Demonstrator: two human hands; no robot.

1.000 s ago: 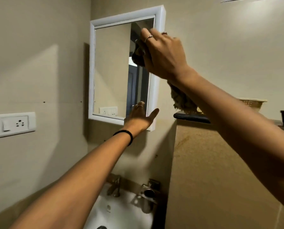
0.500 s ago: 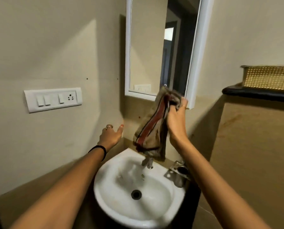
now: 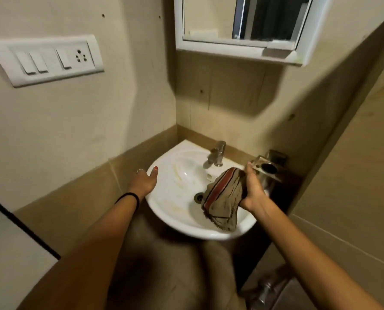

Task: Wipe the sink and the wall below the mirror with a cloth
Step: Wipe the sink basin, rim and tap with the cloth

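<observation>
The striped cloth (image 3: 223, 201) is gripped by the right hand (image 3: 252, 190) over the sink (image 3: 175, 217); the left hand (image 3: 143, 183), fingers relaxed, is rested on its left rim. Sink wiping is judged next, needing the cloth pressed down.

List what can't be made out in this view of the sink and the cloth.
- Sink drain: half hidden by the cloth.
- Right hand fingers: hidden behind the cloth it grips.
- Mirror: top cut off by the frame edge.
- Steel holder: contents lost in its dark opening.
- Left hand fingers: foreshortened; rim contact unclear.
</observation>
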